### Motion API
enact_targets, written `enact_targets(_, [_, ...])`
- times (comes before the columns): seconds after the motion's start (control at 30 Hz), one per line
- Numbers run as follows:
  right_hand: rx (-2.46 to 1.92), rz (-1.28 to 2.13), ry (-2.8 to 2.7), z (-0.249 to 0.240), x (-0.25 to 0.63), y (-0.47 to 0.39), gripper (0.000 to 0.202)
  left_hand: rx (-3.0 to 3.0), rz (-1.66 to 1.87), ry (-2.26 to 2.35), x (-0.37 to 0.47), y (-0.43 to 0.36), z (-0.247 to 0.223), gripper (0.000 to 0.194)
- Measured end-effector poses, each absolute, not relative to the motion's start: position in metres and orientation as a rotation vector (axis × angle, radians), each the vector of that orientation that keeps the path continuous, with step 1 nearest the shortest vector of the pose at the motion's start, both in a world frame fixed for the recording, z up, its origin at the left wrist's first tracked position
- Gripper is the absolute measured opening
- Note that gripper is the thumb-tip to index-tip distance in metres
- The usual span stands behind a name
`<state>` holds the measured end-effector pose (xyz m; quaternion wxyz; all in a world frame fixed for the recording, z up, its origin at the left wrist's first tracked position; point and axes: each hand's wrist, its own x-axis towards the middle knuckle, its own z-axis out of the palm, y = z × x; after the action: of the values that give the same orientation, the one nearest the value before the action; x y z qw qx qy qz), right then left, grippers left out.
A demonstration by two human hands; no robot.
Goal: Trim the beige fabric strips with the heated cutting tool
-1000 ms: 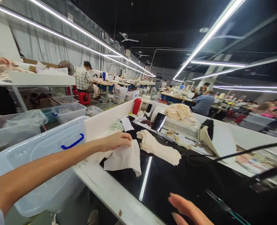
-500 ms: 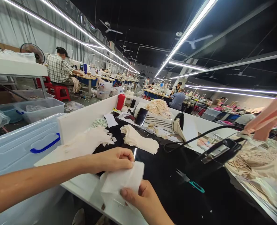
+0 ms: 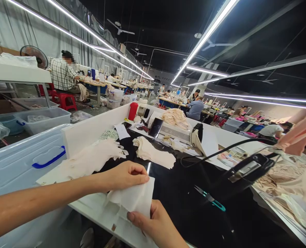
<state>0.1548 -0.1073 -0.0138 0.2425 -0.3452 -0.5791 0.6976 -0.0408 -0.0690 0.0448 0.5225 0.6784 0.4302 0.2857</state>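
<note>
A thin white fabric piece (image 3: pixel 138 198) is stretched between my two hands over the front edge of the black worktop. My left hand (image 3: pixel 130 175) pinches its upper edge, fingers curled in. Lower down, my right hand (image 3: pixel 155 220) grips the same fabric, thumb on top and the other fingers behind it, partly hidden. Beyond my hands lies a stack of cream fabric pieces (image 3: pixel 154 151). To the left is a spread pile of pale cut pieces (image 3: pixel 90 158). Thread snips (image 3: pixel 209 198) with a teal handle lie on the worktop to the right of my hands.
A black machine part with a cable (image 3: pixel 251 168) stands at the right, beside heaped beige fabric (image 3: pixel 289 182). A phone (image 3: pixel 156 127) leans at the back near a red container (image 3: pixel 132 111). At the left sits a lidded blue bin (image 3: pixel 20 175). Co-workers sit farther off.
The fabric and my right hand have shifted slightly left, and the fabric's right side now hangs straighter. My left hand keeps its pinch on the upper edge.
</note>
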Motion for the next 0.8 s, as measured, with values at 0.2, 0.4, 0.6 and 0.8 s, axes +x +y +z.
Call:
enact_targets(0.2, [-0.904,1.905,-1.674,-0.013,0.16,-0.104,0.062,1.798,0.778,1.029,-0.043,-0.062,0.035,0.032])
enact_targets(0.4, [-1.202,1.289,-2.07,-0.017,0.168,-0.081,0.055,2.18,0.937,0.99,-0.045,-0.048,0.044,0.026])
enact_targets(0.6, [-1.312,0.682,-2.241,-0.006,0.197,-0.04,0.035,2.972,1.004,0.693,-0.041,-0.047,0.035,0.044])
enact_targets(0.8, [-1.437,0.274,-2.458,-0.018,0.21,-0.026,0.066,3.108,0.804,0.587,-0.026,-0.055,-0.024,0.033])
